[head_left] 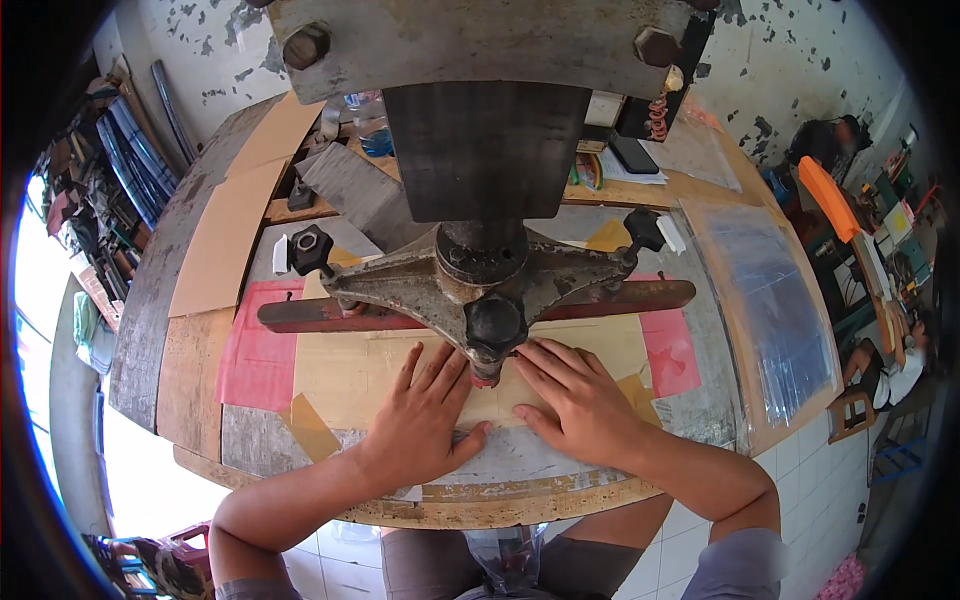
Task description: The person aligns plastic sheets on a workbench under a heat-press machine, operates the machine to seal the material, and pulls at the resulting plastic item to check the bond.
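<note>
My left hand lies flat, fingers stretched forward, on a pale yellow sheet on the metal table. My right hand rests palm down on the same sheet, its fingertips reaching beneath the press. Neither hand grips anything. Just beyond the fingers stands a metal press head with spread arms and black knobs. Its long reddish-brown bar crosses above the sheet. Pink sheeting shows at both ends of the yellow one, and brown tape sticks at its near corners. Some fingertips are hidden by the press.
Cardboard sheets lie along the table's left side. A stack of clear plastic sheets covers the right. A dark phone rests on papers at the back. Other people are at far right. The wooden table edge is near my lap.
</note>
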A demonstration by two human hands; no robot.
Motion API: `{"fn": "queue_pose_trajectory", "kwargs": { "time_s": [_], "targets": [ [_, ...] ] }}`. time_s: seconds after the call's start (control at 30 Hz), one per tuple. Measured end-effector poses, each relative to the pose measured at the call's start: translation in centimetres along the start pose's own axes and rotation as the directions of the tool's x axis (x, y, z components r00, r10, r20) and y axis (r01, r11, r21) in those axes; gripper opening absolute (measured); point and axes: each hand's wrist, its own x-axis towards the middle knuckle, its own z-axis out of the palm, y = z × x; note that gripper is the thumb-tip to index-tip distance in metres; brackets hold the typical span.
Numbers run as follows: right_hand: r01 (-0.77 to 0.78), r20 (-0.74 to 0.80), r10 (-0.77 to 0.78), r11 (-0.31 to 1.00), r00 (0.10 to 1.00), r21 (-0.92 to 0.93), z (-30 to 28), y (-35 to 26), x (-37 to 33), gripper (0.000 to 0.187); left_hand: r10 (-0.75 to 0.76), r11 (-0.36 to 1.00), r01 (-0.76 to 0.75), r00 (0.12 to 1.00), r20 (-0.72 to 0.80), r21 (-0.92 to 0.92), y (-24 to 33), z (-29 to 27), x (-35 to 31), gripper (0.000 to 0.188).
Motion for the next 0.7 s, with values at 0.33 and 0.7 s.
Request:
{"fn": "queue_pose_trajectory", "kwargs": {
  "time_s": [0.33,0.7],
  "targets": [
    [-0.008,0.002,0.008,1.0,1.0,0.016,-0.1,0.15,0.17,0.057,-0.004,1.0,0.004,1.0,0.003,-0.006,0.19,-0.19,-0.05,0.071],
    [-0.003,0.048,0.004,1.0,0.999,-0.022,-0.35,0.08,0.26,0.06,0.023,0.995,-0.036,0.99,-0.14,-0.089,0.48,0.56,-0.59,0.056]
  ]
}}
